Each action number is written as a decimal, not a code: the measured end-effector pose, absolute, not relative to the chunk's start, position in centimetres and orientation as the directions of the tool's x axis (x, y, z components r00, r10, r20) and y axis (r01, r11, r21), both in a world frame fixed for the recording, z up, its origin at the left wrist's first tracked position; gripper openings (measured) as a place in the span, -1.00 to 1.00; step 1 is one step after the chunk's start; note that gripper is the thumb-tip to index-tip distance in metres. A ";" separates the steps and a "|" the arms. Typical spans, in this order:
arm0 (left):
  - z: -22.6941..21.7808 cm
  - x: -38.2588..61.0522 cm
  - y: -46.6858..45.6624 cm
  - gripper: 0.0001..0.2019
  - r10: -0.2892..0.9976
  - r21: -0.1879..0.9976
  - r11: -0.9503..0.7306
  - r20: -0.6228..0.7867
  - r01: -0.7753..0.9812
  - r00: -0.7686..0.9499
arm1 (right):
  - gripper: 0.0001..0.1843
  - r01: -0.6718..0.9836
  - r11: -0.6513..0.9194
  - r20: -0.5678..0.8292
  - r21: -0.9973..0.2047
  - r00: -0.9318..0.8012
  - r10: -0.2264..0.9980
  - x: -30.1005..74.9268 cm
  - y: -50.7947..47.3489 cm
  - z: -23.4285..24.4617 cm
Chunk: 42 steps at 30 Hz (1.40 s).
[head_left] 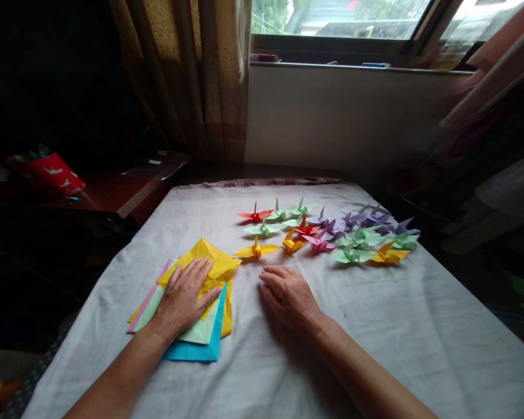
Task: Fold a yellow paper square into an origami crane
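Note:
My left hand (187, 298) lies flat, fingers stretched out, on a creased yellow sheet of origami paper (216, 265). That sheet tops a loose stack of coloured papers, with a light green sheet (201, 333), a blue sheet (194, 351) and a pink edge showing beneath. To the right, my right hand (290, 295) rests on the white cloth, its fingers curled loosely together; what lies under them, if anything, is hidden. Just beyond it stands a yellow paper crane (257, 250). Another yellow crane (291, 243) and a pink crane (318, 242) are close by.
Several more folded cranes, including a red crane (255, 215), a green crane (353, 254) and a purple crane (375, 216), fill the table's far right. A side table at left bears a red container (48, 174) and a clear plastic bag (156, 167). A curtain (192, 87) hangs behind.

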<state>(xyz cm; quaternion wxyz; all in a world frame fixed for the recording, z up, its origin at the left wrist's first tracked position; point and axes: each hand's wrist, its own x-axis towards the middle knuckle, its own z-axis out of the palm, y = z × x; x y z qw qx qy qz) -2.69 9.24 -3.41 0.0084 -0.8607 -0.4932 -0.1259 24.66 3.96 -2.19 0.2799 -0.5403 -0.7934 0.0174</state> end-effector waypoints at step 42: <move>2.5 3.6 12.6 -0.67 0.699 0.257 -0.715 0.288 0.650 0.655 | -0.85 0.888 0.460 0.450 0.019 -0.418 0.789 29.7 1.8 -2.7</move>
